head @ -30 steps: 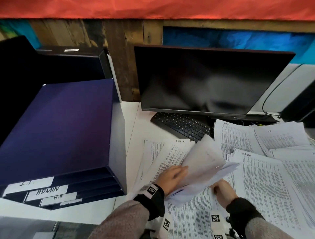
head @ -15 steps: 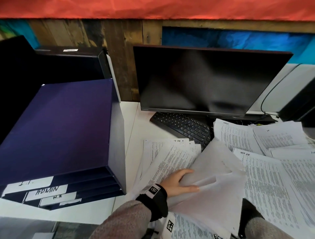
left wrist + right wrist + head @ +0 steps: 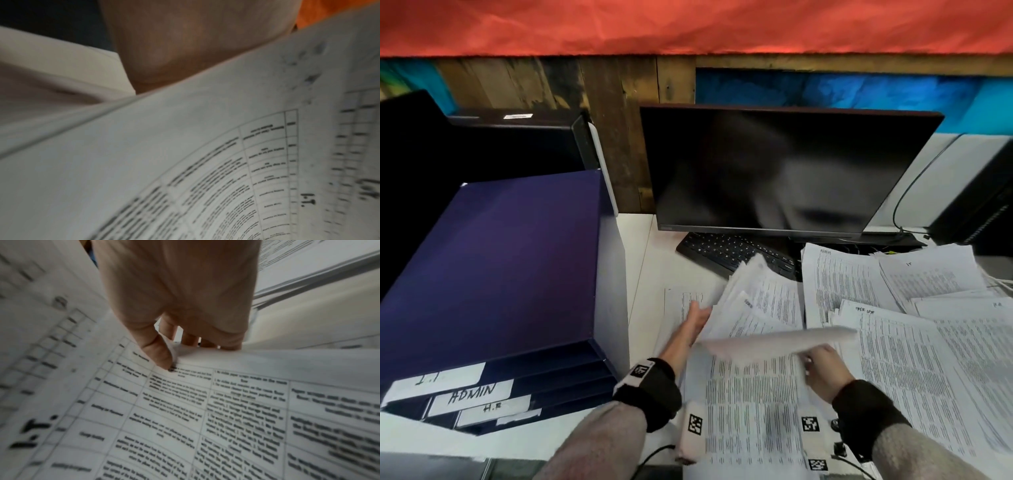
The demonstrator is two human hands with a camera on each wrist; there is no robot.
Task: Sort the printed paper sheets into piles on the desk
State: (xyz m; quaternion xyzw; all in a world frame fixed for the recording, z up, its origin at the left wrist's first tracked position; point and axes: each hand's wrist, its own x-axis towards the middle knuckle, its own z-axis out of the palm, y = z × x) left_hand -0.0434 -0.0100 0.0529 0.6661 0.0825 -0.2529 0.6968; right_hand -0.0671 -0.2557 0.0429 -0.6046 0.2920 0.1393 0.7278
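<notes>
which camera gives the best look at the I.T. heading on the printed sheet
The right wrist view: the I.T. heading is large, dark and readable beside the table grid, near the right hand. The left wrist view shows it smaller and blurrier. In the head view that sheet's heading is too small to read.

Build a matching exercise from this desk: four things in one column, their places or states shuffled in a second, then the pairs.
Things
1. right hand
2. left hand
3. keyboard
4. filing tray

Places or states
A. partly under the monitor, printed sheets covering its near right end
B. at the desk's left, slots labelled I.T, ADMIN, H.R
C. pinches a lifted sheet seen nearly edge-on
D. props up a tilted stack of sheets

Pairs: 1-C, 2-D, 3-A, 4-B
</notes>
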